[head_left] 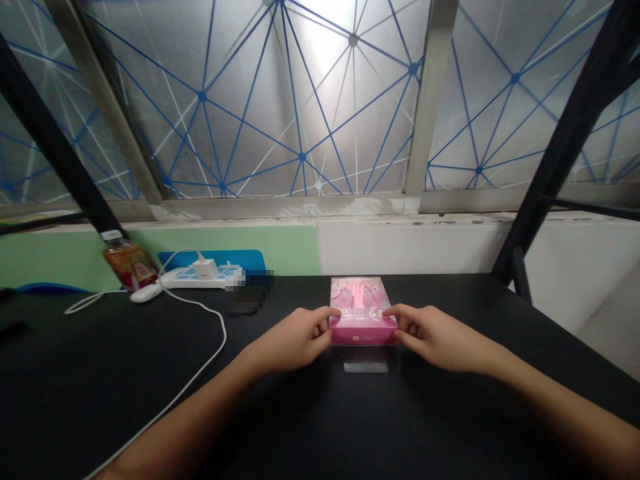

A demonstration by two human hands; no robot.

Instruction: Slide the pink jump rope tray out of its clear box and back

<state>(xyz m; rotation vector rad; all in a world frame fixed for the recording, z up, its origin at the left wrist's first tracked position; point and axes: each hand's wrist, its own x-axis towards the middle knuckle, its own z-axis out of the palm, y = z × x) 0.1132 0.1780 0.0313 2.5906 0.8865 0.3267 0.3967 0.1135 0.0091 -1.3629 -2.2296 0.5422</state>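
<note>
A pink box with a clear top lies on the black table, its short side facing me. Through the clear part, pink contents show. My left hand is at the box's left front corner, index finger on the top edge and thumb low at the side. At the right front corner, my right hand grips in the same way, index finger on top and thumb at the side. A clear flap with a pale strip sticks out in front of the box, flat near the table.
A white cable runs across the left of the black table. At the back left stand a bottle, a power strip with a white plug, and a white mouse. Dark frame bars rise at both sides.
</note>
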